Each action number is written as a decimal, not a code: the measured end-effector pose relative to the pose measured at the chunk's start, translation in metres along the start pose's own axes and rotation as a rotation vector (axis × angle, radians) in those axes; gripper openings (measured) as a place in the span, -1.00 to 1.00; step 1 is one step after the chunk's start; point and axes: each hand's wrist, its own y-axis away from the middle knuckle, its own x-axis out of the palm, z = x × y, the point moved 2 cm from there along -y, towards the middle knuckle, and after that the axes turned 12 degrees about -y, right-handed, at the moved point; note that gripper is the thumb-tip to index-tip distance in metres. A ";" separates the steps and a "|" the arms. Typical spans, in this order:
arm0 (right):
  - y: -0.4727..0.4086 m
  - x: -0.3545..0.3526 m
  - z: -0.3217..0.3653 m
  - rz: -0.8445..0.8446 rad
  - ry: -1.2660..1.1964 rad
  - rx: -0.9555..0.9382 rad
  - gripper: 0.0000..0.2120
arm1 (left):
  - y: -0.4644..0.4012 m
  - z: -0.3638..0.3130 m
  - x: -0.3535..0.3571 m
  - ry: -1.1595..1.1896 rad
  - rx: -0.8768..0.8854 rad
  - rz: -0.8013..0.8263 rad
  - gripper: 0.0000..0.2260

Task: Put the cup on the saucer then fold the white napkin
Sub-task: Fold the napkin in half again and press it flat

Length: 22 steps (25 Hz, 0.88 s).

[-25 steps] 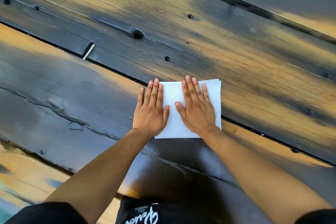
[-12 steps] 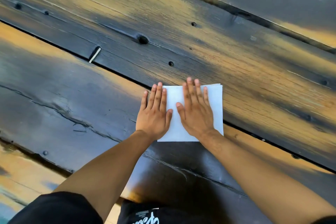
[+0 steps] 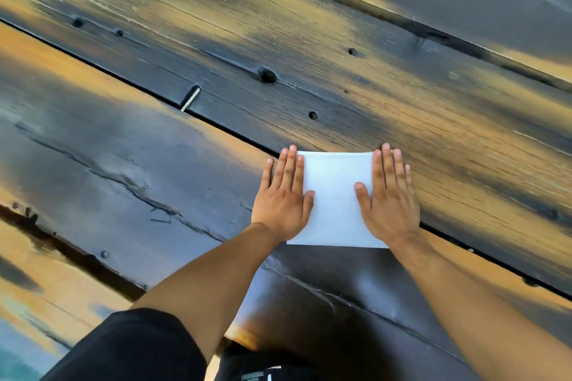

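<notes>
Both hands slid apart since 0.5 s ago, left hand (image 3: 283,199) and right hand (image 3: 390,198) pressing flat with straight fingers on opposite edges of folded white napkin (image 3: 335,199), lying on dark wooden table (image 3: 154,164).

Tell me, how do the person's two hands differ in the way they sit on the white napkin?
The left hand rests mostly on the dark wooden table, overlapping only the white napkin's left edge; the right hand covers the right edge. The left thumb reaches rightward onto the paper, the right thumb leftward. Both lie flat, fingers straight and together, pointing away from the person.
</notes>
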 end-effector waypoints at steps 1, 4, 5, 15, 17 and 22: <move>0.000 0.000 0.002 0.005 -0.001 0.003 -0.30 | 0.000 0.000 0.001 0.003 -0.001 -0.003 -0.35; -0.002 0.001 0.003 0.027 0.010 -0.001 -0.29 | 0.000 0.002 0.003 0.030 -0.002 -0.008 -0.36; -0.001 0.001 0.002 0.033 0.000 0.001 -0.29 | 0.000 0.002 0.003 0.032 0.002 -0.018 -0.36; 0.037 0.012 0.096 -0.095 -0.119 -0.132 -0.40 | 0.042 0.000 -0.004 0.314 -0.007 -0.229 -0.48; 0.045 0.027 0.108 -0.038 -0.091 -0.175 -0.41 | 0.055 -0.009 0.008 0.141 0.062 -0.106 -0.45; 0.050 0.044 0.086 0.018 -0.012 -0.194 -0.36 | 0.053 -0.011 0.019 -0.040 0.038 -0.006 -0.41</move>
